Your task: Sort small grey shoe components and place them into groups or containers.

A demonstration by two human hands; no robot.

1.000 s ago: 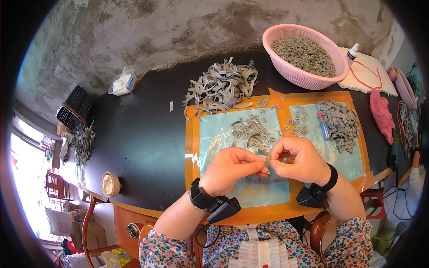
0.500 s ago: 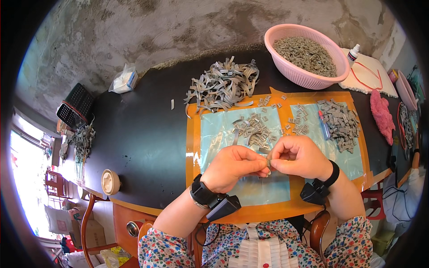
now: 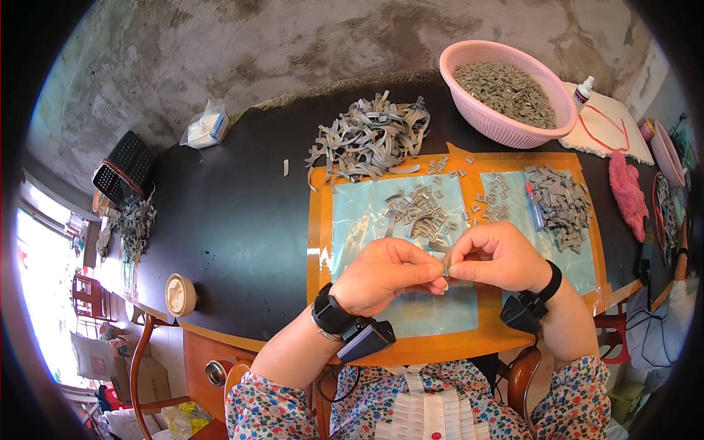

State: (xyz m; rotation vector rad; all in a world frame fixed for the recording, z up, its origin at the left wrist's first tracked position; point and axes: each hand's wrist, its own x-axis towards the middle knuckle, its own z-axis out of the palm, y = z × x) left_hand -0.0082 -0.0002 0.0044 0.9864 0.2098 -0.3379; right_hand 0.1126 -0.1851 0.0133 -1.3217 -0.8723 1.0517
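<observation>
My left hand [image 3: 389, 275] and my right hand [image 3: 499, 258] meet over the near part of the work mat [image 3: 319, 257], thumbs and forefingers pinched on one small grey piece [image 3: 445, 271]. Fingertips hide most of it. A short grey strip end [image 3: 438, 247] shows just beyond the fingers; I cannot tell whether it joins the piece. Past my hands lies a loose heap of small grey buckle-like pieces [image 3: 425, 213] with a few strips. Farther back, a tangled pile of grey strips [image 3: 374, 132] overlaps the mat's far edge. At right is a denser heap of grey pieces [image 3: 561, 205].
A pink basket [image 3: 506, 139] of small grey pieces stands at the back right. Beside the right heap lies a red-and-blue pen [image 3: 534, 205]. A pink cloth [image 3: 627, 194], a white bottle [image 3: 583, 92] and a foam board [image 3: 609, 125] lie farther right. A round cup [image 3: 181, 295] stands at the left edge.
Both hands stay pinched together, with only a slight shift of the fingertips. The grey strip end beyond them shows more now. The whole view has moved a little.
</observation>
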